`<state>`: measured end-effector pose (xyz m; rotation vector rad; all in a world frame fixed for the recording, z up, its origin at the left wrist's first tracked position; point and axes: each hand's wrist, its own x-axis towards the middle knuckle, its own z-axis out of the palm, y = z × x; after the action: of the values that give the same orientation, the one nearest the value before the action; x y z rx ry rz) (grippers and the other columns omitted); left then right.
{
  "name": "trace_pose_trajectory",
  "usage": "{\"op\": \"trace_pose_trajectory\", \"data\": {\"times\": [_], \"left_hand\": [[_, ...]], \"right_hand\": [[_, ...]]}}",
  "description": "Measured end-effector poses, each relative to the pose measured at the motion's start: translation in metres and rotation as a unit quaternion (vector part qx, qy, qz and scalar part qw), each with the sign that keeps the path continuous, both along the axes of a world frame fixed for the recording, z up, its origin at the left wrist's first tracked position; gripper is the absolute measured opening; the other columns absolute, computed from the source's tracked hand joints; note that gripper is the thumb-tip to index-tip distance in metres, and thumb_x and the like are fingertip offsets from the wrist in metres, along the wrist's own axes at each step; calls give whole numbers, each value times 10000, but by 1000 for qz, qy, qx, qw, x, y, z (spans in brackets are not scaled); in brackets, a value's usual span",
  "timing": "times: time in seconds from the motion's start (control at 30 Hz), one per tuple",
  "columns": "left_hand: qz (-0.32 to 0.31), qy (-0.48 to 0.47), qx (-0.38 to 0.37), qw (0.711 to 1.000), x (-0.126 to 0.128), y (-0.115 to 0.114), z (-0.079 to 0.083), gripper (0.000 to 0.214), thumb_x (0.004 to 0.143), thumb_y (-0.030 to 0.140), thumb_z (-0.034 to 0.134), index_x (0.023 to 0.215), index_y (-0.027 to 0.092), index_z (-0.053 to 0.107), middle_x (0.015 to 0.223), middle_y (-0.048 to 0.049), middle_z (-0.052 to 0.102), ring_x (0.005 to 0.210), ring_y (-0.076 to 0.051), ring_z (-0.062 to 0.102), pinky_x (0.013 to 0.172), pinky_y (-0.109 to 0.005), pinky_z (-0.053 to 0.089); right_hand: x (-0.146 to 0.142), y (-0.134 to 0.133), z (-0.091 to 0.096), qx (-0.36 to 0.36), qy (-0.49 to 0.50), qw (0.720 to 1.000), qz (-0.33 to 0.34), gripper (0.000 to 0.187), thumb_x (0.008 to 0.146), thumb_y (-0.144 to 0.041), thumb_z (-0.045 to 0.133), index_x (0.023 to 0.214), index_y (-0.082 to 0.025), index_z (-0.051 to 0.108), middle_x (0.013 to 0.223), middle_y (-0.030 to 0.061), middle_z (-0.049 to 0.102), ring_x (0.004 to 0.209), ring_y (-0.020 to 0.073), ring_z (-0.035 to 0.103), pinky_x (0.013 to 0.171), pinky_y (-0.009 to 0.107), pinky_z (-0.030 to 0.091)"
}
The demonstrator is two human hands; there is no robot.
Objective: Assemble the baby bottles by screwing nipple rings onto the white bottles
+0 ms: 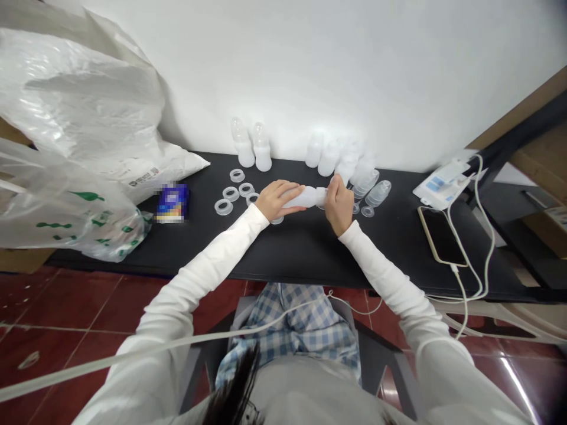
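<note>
My left hand point(277, 199) is wrapped around the body of a translucent white plastic bottle point(306, 197) that lies sideways just above the black table point(292, 242). My right hand point(339, 203) is closed on the bottle's right end, its neck, fingers pinched there; what sits under them is hidden. Several clear plastic rings point(231, 193) lie to the left of my left hand. Two capped bottles point(252, 147) stand upright at the back by the wall. Several uncapped bottles point(336, 156) cluster behind my right hand, and clear dome caps point(376, 193) lie beside them.
Large white plastic bags point(80, 130) fill the table's left end, with a small blue packet point(172, 203) beside them. At the right lie a phone point(443, 236), a white charger block point(443, 183) and white cables point(478, 248). A white wall backs the table.
</note>
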<state>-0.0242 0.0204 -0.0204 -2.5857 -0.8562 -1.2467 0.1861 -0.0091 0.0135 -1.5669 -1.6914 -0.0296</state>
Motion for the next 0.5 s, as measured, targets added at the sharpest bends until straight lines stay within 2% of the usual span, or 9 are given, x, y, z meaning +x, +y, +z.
{"op": "trace_pose_trajectory", "data": {"times": [0.13,0.2,0.27,0.37,0.5], "left_hand": [[9,-48,-45,998,-2,-3,8,583,830,532,711,1324,239,613,1166,-113,664,1077,-247,644,973,-432,542],[18,-39,-62,997,-4,-4,9,594,841,532,696,1346,233,601,1167,-113,648,1070,-242,641,975,-427,543],[25,-22,-69,997,-4,-4,8,596,852,525,685,1361,227,595,1172,-121,642,1075,-248,642,979,-433,540],[39,-6,-55,998,-3,-3,6,575,869,502,669,1365,219,602,1192,-143,651,1128,-277,636,1012,-455,520],[64,7,-49,997,0,-5,7,524,897,497,631,1343,222,632,1228,-144,675,1211,-304,611,1075,-470,469]], "right_hand": [[1,-3,2,58,-79,993,60,460,1054,-445,197,1002,-173,564,756,60,647,617,176,592,563,283,353],[3,-3,0,89,-126,984,90,413,1034,-427,260,1012,-168,581,812,71,681,654,166,611,586,271,371],[5,-2,-1,95,-150,980,85,381,1014,-382,284,970,-171,598,764,58,678,627,160,600,576,269,357],[7,0,-4,75,-139,986,50,346,989,-342,302,914,-177,597,667,40,645,545,162,556,537,278,313],[5,0,-7,57,-86,994,47,330,995,-363,309,956,-176,578,697,53,662,537,174,563,529,282,317]]}}
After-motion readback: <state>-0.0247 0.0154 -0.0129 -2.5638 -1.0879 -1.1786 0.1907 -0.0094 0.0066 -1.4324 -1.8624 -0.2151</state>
